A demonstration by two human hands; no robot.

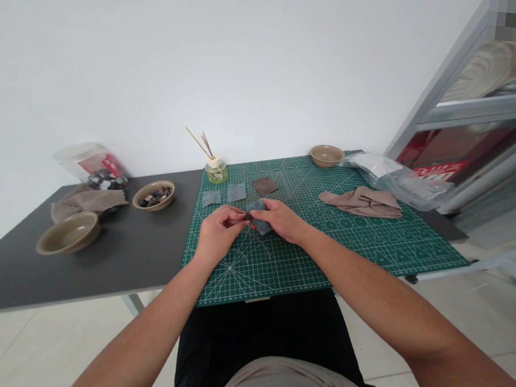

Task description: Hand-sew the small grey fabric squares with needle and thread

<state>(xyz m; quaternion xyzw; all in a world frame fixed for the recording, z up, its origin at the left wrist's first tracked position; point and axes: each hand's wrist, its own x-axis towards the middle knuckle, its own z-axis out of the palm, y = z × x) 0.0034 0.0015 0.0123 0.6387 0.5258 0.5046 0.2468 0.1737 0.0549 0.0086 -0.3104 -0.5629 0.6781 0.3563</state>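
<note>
Over the green cutting mat (273, 263), my two hands meet. My left hand (220, 229) is closed in a pinch on a small dark piece (248, 216), too small to make out fully. In my right hand (283, 220) is a folded blue-grey sheet (261, 224) that looks like sandpaper, held right against the dark piece. Just beyond my hands lie a brown square sheet (265, 185), a grey square sheet (236, 192) and a smaller grey sheet (211, 198), flat on the mat.
A reed diffuser (216, 170) stands near the wall. Left are a bowl of dark chunks (154, 195), another bowl (69, 234), a cloth (89, 200) and a clear jar (87, 161). Right are a bowl (326, 156), a brown cloth (364, 202) and a plastic bag (399, 180).
</note>
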